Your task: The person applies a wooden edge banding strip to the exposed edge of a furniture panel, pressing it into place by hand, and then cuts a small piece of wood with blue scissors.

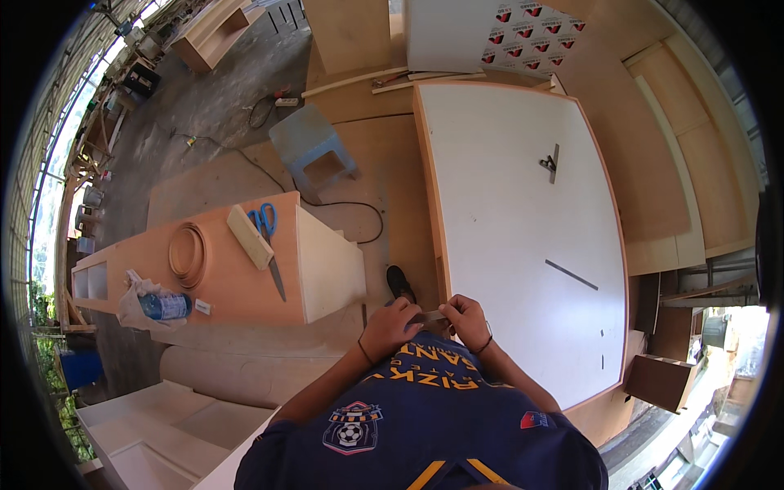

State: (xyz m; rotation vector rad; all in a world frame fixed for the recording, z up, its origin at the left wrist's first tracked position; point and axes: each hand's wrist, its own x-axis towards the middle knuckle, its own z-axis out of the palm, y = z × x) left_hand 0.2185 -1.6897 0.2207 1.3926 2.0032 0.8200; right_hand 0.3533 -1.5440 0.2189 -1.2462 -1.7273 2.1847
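Close to my body, my left hand (392, 323) and my right hand (465, 322) meet with fingers pinched. Between them is a small, thin, pale strip (429, 316), whose exact kind I cannot make out. Just right of my hands lies a large white panel (506, 212) with orange-brown edging. On its surface rest a small dark metal tool with a straight bar (552, 163), a narrow grey strip (571, 274) and a few dark scraps near the right edge.
At left, a wood-coloured cabinet (229, 233) carries blue-handled scissors (263, 219), a wooden block (250, 237), a coil of edging (188, 255) and a blue bottle (166, 306) in a plastic bag. Beyond stand a grey-blue stool (298, 131) and a trailing cable (371, 206).
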